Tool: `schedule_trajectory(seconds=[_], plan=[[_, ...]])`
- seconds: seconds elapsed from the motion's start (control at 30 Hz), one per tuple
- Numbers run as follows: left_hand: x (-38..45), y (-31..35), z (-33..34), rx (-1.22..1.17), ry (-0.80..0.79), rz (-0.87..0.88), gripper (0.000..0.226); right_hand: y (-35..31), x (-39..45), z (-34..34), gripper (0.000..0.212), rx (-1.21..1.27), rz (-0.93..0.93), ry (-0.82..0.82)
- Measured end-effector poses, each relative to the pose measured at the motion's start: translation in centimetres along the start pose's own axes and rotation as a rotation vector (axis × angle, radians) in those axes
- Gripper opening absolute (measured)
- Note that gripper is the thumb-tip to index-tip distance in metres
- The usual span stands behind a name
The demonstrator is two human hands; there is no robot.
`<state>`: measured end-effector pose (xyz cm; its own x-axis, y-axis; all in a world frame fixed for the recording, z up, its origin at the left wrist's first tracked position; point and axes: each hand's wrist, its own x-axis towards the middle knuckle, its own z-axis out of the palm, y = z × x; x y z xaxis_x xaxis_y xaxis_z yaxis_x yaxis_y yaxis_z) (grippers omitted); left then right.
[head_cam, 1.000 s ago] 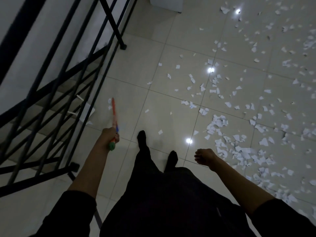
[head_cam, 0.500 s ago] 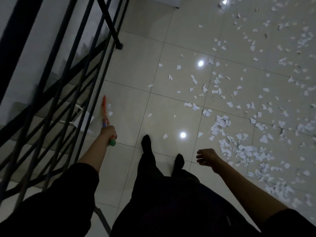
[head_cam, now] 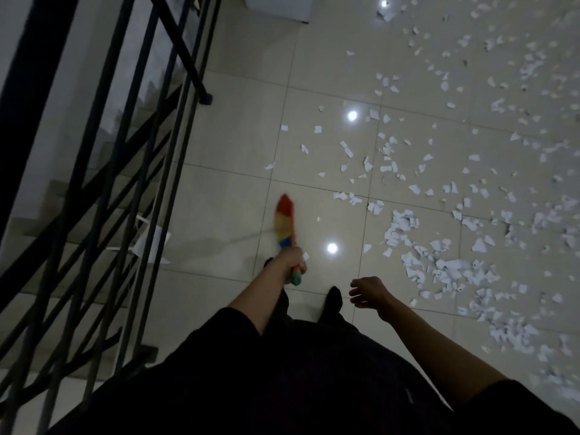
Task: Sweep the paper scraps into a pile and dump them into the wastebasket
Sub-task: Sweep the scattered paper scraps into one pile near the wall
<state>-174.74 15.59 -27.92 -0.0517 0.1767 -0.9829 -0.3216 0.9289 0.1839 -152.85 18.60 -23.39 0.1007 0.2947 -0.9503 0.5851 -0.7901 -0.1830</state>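
White paper scraps (head_cam: 439,265) lie scattered across the tiled floor (head_cam: 226,196), thickest to the person's right and thinning toward the far tiles; no pile is formed yet, and no wastebasket can be identified in view. The left hand (head_cam: 290,261) grips the handle of a rainbow-coloured brush (head_cam: 285,222), whose head is motion-blurred and points forward over bare tile, apart from the nearest scraps. The right hand (head_cam: 368,291) hangs free with fingers loosely curled, holding nothing. A black railing (head_cam: 175,127) borders a stairwell on the left, and a white sheet (head_cam: 152,243) lies at its foot. Risk assessment: a fast or leftward stroke is likely to scatter the light scraps or drive them through the railing onto the stairs. Loose paper on glossy tile may also be slippery underfoot.
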Motion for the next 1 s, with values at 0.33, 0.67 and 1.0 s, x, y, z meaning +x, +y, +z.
schedule_trajectory(seconds=[0.33,0.67,1.0], plan=[[-6.9,2.0,8.4,-0.098,-0.339,-0.045,0.018,1.9,-1.2,-2.0,0.036,0.271,-0.023,0.01],[-10.3,-0.3,11.5,0.66,-0.283,0.271,0.032,-0.2,-2.9,-1.2,0.025,0.628,-0.017,-0.213],[-6.2,-2.2,3.2,0.537,-0.142,0.205,0.01,7.2,-2.2,-3.0,0.026,0.49,0.277,-0.334]])
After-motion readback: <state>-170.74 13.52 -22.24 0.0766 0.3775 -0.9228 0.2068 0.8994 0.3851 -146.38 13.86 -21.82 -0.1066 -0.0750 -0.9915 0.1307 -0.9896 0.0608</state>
